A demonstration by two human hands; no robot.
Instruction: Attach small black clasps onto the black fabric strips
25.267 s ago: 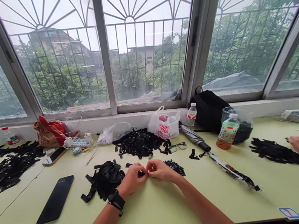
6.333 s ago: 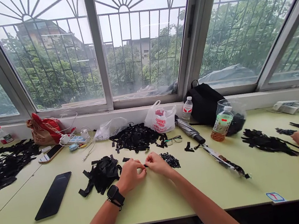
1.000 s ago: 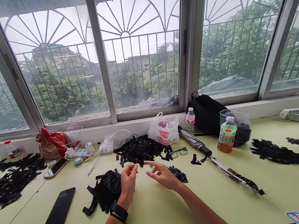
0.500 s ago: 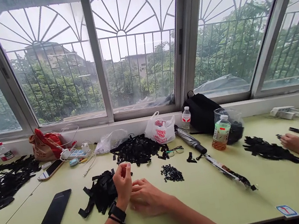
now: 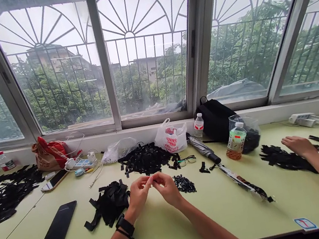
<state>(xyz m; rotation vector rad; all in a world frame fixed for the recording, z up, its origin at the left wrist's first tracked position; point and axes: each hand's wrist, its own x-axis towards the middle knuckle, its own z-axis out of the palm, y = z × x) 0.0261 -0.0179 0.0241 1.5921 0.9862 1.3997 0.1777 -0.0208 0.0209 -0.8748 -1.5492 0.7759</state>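
Note:
My left hand [image 5: 140, 194], with a black band on its wrist, is closed in a pinch, its fingertips against those of my right hand [image 5: 165, 188]. The right hand pinches too. Whatever lies between the fingertips is too small and covered to make out. Left of my left hand is a pile of black fabric strips [image 5: 112, 203]. A heap of small black rings [image 5: 184, 184] lies just right of my right hand. Beyond both hands spreads a larger pile of black pieces [image 5: 146, 160].
A dark flat slab [image 5: 56, 231] lies at left. Behind stand a white plastic bag [image 5: 171, 137], eyeglasses [image 5: 186, 160] and a water bottle [image 5: 199, 127]. A folded umbrella [image 5: 233, 176] and tea bottle [image 5: 236, 142] are to the right. Another person's hand [image 5: 300, 147] reaches over black strips [image 5: 282, 160].
My right hand has risen from beside my left wrist to meet the left fingertips. My left hand has lowered and turned inward. The other person's hand has moved left over the strips.

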